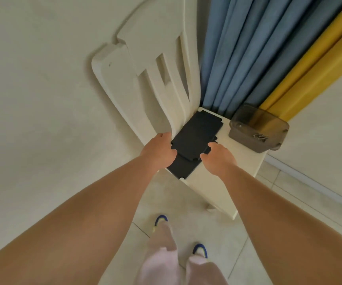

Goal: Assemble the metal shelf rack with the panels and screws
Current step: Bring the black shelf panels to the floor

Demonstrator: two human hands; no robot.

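A stack of flat black metal panels [199, 132] lies on a small cream cabinet top [242, 161], against the wall side. The upper panels sit slightly skewed over a lower one [181, 166]. My left hand [159, 150] grips the left edge of the stack, fingers curled around it. The right edge is held by my right hand [217, 155], thumb against the notched corner. No screws are visible.
A smoky translucent plastic box [258, 128] with metal clips inside stands on the cabinet's right part. A cream slatted frame [145, 64] leans on the wall behind. Blue and yellow curtains [268, 48] hang at the back. Tiled floor and my feet are below.
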